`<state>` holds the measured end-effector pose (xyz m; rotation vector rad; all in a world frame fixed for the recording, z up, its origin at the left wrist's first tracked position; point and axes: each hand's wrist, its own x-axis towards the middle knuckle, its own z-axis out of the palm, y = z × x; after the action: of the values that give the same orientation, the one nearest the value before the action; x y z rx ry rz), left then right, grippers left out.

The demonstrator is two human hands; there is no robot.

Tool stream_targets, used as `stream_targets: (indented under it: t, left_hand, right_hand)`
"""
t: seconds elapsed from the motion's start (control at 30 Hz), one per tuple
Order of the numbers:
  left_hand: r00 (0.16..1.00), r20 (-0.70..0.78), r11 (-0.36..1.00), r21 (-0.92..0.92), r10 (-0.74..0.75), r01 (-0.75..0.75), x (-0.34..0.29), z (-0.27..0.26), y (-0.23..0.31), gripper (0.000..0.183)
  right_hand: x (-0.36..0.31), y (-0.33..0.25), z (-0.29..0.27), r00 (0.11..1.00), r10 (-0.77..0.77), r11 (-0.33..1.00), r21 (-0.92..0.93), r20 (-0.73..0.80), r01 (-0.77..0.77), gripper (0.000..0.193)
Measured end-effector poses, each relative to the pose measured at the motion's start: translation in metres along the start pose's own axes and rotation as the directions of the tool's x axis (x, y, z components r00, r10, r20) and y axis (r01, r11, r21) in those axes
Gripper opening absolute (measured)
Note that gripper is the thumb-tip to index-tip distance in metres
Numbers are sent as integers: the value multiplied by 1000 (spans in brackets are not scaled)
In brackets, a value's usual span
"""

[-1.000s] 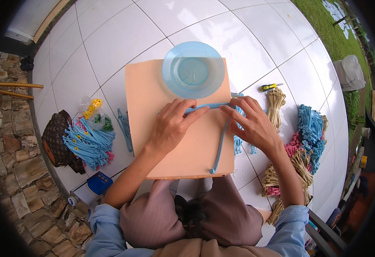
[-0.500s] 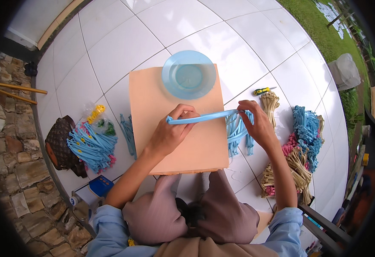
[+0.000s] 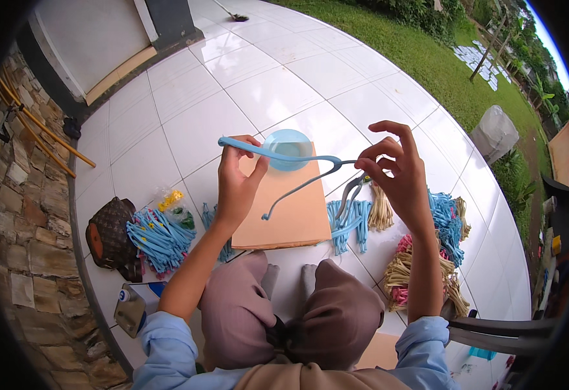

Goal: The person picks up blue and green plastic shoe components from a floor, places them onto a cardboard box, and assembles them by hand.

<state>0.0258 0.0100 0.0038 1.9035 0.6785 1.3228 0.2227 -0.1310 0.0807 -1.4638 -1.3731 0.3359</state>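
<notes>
A light-blue strip (image 3: 284, 156), smooth and slightly bowed, stretches between my two hands above the board. My left hand (image 3: 238, 188) has its fingers closed on it near one end, whose tip pokes out to the left. At the other end my right hand (image 3: 398, 172) pinches a thin, darker part between thumb and fingers, with the index finger raised. From near that end a narrow blue tail (image 3: 297, 190) hangs down to the left, its tip curled. A dark curved loop (image 3: 349, 192) droops below my right hand; how it joins the strip is unclear.
Under my hands lies a tan board (image 3: 281, 227) with a clear blue bowl (image 3: 288, 142) on its far end. Blue strips (image 3: 353, 218) lie on its right, near beige bundles (image 3: 382, 207). Left are a blue pile (image 3: 161, 237), a brown bag (image 3: 109, 234) and a metal can (image 3: 135, 305).
Both hands have come up, and the right one has spread its upper fingers. A narrow tail and a dark loop now hang from the strip's right end. The view has tilted farther out.
</notes>
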Motion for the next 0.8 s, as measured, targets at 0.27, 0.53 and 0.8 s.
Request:
stream_targets:
  t: [0.27, 0.53, 0.8]
  left_hand:
    - [940, 49, 940, -30, -338, 339, 9, -48, 33, 9]
    - [790, 409, 874, 375, -456, 310, -1, -68, 31, 20]
    - [858, 173, 603, 777, -483, 182, 6, -70, 95, 33]
  right_hand:
    - [6, -53, 11, 993, 101, 932, 345, 53, -113, 39]
    - [-1, -71, 29, 985, 172, 898, 412, -7, -154, 33]
    - [-21, -44, 34, 945, 301, 859, 467, -128, -211, 29]
